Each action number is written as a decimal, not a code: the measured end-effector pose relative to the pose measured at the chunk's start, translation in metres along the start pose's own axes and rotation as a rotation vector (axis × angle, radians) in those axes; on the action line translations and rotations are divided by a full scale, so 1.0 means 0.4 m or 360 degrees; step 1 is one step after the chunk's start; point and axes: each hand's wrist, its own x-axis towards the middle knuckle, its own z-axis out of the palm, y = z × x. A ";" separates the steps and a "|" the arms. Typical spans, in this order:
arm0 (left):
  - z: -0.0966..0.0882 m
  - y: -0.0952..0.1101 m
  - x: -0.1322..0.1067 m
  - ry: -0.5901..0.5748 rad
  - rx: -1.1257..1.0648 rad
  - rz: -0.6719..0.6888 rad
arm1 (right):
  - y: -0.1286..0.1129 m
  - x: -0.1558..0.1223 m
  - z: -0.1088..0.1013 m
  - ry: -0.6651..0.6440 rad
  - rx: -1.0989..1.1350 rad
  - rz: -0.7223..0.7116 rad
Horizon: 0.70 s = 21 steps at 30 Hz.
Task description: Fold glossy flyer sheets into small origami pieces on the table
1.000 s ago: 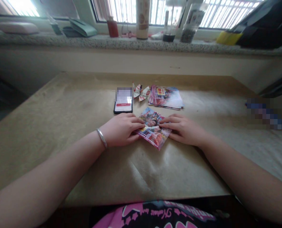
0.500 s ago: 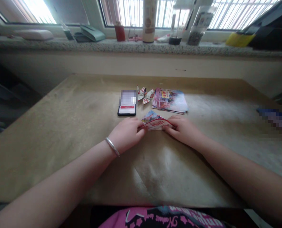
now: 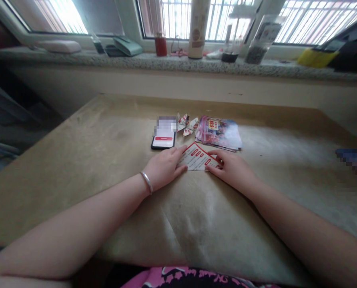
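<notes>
A folded sheet of printed paper (image 3: 195, 158), white with red edges and red labels, lies between my hands near the middle of the table. Its upper outline comes to a point. My left hand (image 3: 165, 168), with a silver bangle at the wrist, grips the paper's left side, thumb at the lower edge. On the right side my right hand (image 3: 234, 168) pinches it between thumb and fingers. Just beyond the paper sit a folded paper shape (image 3: 188, 125) with pointed flaps and a stack of colourful printed sheets (image 3: 223, 134).
A phone (image 3: 164, 141) with a lit screen lies left of the folded shape. A blurred dark item (image 3: 352, 160) rests at the table's right edge. Along the granite windowsill (image 3: 172, 64) stand a red container (image 3: 160, 45), a tall bottle (image 3: 198, 34) and a yellow object (image 3: 316, 58).
The raised, bowed paper now lies flatter, its white side with red labels showing where a coloured picture showed before. Both hands keep hold. The whole view has shifted slightly.
</notes>
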 end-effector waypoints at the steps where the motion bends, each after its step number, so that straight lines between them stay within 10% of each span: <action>1: 0.001 -0.009 0.003 -0.0008 0.0013 0.0046 | 0.006 -0.001 -0.002 0.0002 0.0000 -0.0021; 21: 0.005 -0.028 0.009 -0.0005 0.0089 0.0216 | 0.048 -0.031 -0.021 -0.0031 0.0081 -0.0188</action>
